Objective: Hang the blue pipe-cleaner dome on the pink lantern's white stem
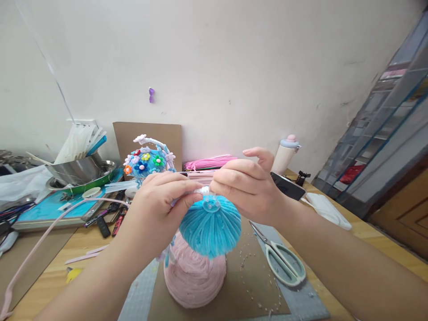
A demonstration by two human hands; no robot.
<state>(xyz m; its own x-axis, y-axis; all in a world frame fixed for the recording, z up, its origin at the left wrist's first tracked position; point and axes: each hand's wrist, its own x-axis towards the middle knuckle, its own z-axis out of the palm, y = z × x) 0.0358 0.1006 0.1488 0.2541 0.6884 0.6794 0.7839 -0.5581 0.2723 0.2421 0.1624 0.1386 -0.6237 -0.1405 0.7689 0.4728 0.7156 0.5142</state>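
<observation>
Between my hands is a white fuzzy piece (204, 190), perhaps twisted pipe cleaner, at the top of a blue ribbed dome (210, 227) of pipe cleaners. My left hand (163, 196) pinches the white piece from the left, thumb below and fingers above. From the other side, the curled fingers of my right hand (245, 187) close on its right end; one finger is raised, and the fingertips are partly hidden. Clear beads surround the dome's top. Below it stands a pink coiled round base (195, 281), partly covered by the dome.
Green-handled scissors (284, 263) lie right, on a grey cutting mat (310, 298). Loose beads dot a brown board (257, 285). Behind my left hand is a blue flowered piece (147, 162). A metal bowl (76, 169), a phone (287, 186) and a bottle (286, 154) stand or lie farther back.
</observation>
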